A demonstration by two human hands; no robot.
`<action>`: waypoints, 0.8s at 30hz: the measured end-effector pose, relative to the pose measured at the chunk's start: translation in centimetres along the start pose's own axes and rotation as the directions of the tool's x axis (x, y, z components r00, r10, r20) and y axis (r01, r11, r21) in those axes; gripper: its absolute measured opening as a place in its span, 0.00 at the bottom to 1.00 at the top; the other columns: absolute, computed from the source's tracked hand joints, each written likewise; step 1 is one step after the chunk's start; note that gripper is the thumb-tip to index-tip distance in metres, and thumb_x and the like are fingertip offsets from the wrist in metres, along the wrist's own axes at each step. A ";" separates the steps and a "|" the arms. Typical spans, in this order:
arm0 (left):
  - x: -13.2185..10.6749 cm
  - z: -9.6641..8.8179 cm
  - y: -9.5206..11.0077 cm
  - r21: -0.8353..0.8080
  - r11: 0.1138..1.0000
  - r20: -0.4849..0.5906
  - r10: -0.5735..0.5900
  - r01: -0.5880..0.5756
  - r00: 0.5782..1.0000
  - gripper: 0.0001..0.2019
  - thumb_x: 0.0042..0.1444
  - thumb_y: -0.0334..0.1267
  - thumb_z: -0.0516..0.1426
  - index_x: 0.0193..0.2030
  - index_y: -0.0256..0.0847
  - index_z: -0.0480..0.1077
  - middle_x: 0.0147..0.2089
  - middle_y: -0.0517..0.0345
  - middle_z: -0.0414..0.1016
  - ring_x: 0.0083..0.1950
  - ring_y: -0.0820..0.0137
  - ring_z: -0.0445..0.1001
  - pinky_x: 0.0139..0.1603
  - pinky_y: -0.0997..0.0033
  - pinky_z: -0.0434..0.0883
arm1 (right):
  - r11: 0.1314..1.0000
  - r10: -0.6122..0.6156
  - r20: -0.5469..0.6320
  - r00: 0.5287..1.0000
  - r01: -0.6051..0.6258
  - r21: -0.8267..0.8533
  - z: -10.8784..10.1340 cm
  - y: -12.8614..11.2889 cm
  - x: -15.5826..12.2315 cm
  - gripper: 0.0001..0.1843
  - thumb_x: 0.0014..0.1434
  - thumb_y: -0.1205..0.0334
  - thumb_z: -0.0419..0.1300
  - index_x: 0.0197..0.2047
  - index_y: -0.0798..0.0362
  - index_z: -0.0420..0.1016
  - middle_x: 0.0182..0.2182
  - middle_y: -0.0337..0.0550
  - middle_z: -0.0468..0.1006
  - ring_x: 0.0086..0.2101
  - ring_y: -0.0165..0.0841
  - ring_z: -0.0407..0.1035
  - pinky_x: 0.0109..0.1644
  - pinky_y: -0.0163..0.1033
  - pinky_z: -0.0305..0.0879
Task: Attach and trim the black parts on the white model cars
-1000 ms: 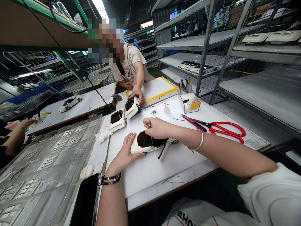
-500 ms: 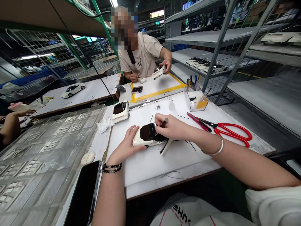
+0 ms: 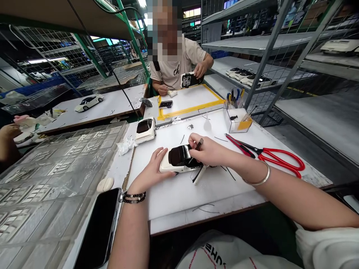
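A white model car (image 3: 166, 163) with a dark roof and windows lies on the white work table. My left hand (image 3: 153, 166) is closed around its left end, thumb along the near side and fingers over the far side. My right hand (image 3: 206, 151) pinches a slim dark tool (image 3: 199, 144) over the car's right part, and its tip is hidden behind the fingers. That hand covers much of the car's right end. A door-like white and black piece (image 3: 199, 175) sticks out from the near side, below my right hand.
Red-handled scissors (image 3: 280, 158) and a red cutter (image 3: 238, 145) lie right, below a clear tool box (image 3: 238, 119). Another white model car (image 3: 146, 130) stands back left. Plastic trays (image 3: 64, 179) and a phone (image 3: 98, 228) lie left. Opposite, a co-worker (image 3: 179, 56) holds a car.
My hands stay in nearly the same place on the car, with the view shifted slightly. The co-worker has turned the other car so its underside faces me.
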State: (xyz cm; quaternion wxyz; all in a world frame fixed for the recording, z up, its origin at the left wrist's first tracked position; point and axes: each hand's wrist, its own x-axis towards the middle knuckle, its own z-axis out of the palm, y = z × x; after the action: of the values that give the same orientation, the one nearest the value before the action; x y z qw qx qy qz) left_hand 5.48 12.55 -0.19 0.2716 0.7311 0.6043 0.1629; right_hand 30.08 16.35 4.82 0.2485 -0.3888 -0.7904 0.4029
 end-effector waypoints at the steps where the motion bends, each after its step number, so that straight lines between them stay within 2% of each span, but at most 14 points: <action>1: 0.0 0.0 0.0 -0.004 1.000 0.003 0.000 0.000 1.000 0.44 0.49 0.52 0.62 0.69 0.46 0.45 0.72 0.49 0.37 0.74 0.56 0.40 0.72 0.55 0.47 | 1.000 0.003 -0.013 1.000 -0.003 -0.006 0.0 0.0 -0.1 0.07 0.52 0.66 0.51 0.34 0.51 0.53 0.23 0.30 0.61 0.22 0.24 0.54 0.27 0.31 0.50; 5: 0.0 0.0 0.1 -0.012 1.000 0.004 0.008 -0.008 1.000 0.44 0.49 0.52 0.62 0.69 0.47 0.46 0.72 0.49 0.38 0.73 0.54 0.41 0.71 0.54 0.47 | 1.000 -0.014 -0.014 1.000 0.014 -0.017 0.2 -0.1 -0.4 0.09 0.53 0.64 0.53 0.35 0.51 0.54 0.22 0.29 0.61 0.22 0.24 0.53 0.26 0.31 0.50; 12: 0.1 0.1 0.0 0.011 1.000 0.004 0.012 -0.012 1.000 0.44 0.49 0.52 0.62 0.69 0.48 0.45 0.72 0.50 0.38 0.74 0.56 0.40 0.72 0.54 0.47 | 0.998 -0.049 0.010 0.999 0.048 0.035 0.0 -0.2 -0.4 0.08 0.55 0.68 0.51 0.36 0.51 0.53 0.21 0.29 0.59 0.22 0.24 0.53 0.27 0.30 0.50; 18: 0.1 0.2 -0.1 0.011 1.000 0.005 0.014 -0.014 1.000 0.44 0.49 0.53 0.62 0.69 0.48 0.45 0.72 0.51 0.39 0.73 0.57 0.41 0.72 0.55 0.46 | 0.997 0.000 0.044 0.999 -0.003 0.072 -0.1 0.1 -0.8 0.08 0.53 0.69 0.50 0.36 0.51 0.53 0.21 0.28 0.64 0.21 0.24 0.57 0.26 0.30 0.53; 24: 0.1 0.2 -0.3 -0.011 1.000 -0.007 0.020 -0.020 1.000 0.44 0.49 0.51 0.63 0.69 0.48 0.46 0.72 0.49 0.39 0.73 0.55 0.42 0.72 0.53 0.46 | 0.997 0.020 -0.033 0.999 -0.018 0.071 0.0 0.1 -0.9 0.09 0.54 0.66 0.52 0.35 0.50 0.52 0.21 0.27 0.63 0.21 0.24 0.57 0.25 0.31 0.53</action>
State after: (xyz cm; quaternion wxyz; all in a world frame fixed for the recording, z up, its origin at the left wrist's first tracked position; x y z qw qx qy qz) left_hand 5.39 12.65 -0.50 0.2720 0.7349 0.5971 0.1714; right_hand 30.59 15.64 4.66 0.2717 -0.3941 -0.7677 0.4261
